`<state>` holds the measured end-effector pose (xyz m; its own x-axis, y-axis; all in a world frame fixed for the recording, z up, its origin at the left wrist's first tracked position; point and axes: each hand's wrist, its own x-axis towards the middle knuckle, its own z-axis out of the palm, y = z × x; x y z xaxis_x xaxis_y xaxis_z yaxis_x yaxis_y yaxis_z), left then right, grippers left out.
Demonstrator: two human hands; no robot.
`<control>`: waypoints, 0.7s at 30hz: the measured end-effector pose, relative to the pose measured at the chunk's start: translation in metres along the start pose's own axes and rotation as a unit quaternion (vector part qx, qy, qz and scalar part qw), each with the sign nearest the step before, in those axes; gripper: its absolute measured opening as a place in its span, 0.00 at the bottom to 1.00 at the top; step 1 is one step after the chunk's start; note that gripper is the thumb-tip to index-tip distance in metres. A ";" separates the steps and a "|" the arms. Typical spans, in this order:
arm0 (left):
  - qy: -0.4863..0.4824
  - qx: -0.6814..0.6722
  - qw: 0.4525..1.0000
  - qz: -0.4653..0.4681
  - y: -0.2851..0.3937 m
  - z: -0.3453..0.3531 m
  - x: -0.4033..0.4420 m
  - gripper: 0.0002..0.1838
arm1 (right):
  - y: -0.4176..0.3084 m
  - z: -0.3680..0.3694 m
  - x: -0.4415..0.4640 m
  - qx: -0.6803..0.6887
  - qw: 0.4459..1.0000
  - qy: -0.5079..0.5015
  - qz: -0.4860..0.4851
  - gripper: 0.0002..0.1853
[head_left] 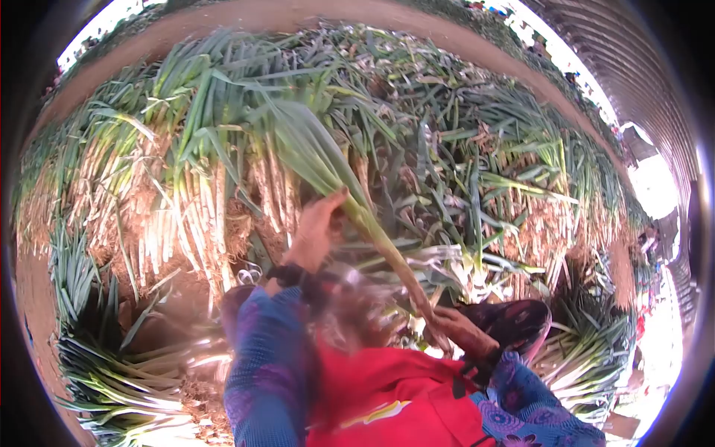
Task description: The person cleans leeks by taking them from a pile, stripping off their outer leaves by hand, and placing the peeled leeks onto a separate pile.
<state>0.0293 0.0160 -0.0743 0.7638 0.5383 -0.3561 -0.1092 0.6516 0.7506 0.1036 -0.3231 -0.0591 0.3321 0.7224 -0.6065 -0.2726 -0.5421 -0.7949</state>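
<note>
A long leek [395, 257] lies slantwise in front of me, its green leaves pointing away and its root end near my lap. My right hand [463, 331] is closed around the pale lower end, close to the roots. Higher up, my left hand [316, 232] has its fingers bent against the stalk where the leaves begin; part of those fingers is hidden. Beyond the leek, loose green leaves and trimmings [439, 171] are heaped on the ground. Bundled leeks [171, 216] stand in a dense row to the left of my left hand.
More leeks [540, 231] are piled on the right. Further leeks lie at the lower left [134, 387] and lower right [588, 343]. A bare dirt path [357, 11] curves behind the heap. Corrugated roofing [633, 52] shows at the upper right.
</note>
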 end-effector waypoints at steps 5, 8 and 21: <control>-0.005 0.052 0.997 0.056 0.002 -0.008 0.007 0.15 | 0.009 -0.026 0.068 -0.088 0.980 -0.170 -0.045 0.26; -0.029 0.091 0.994 0.044 0.002 -0.001 0.003 0.17 | -0.055 0.010 0.072 -0.078 0.985 -0.078 -0.136 0.25; -0.129 0.146 0.980 0.031 -0.011 0.050 -0.014 0.15 | -0.089 -0.004 0.121 -0.024 0.970 0.031 -0.239 0.16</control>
<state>0.0520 -0.0253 -0.0494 0.9011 0.3940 -0.1812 -0.0017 0.4210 0.9071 0.1720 -0.1891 -0.0617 0.4639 0.8702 -0.1661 -0.0315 -0.1712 -0.9847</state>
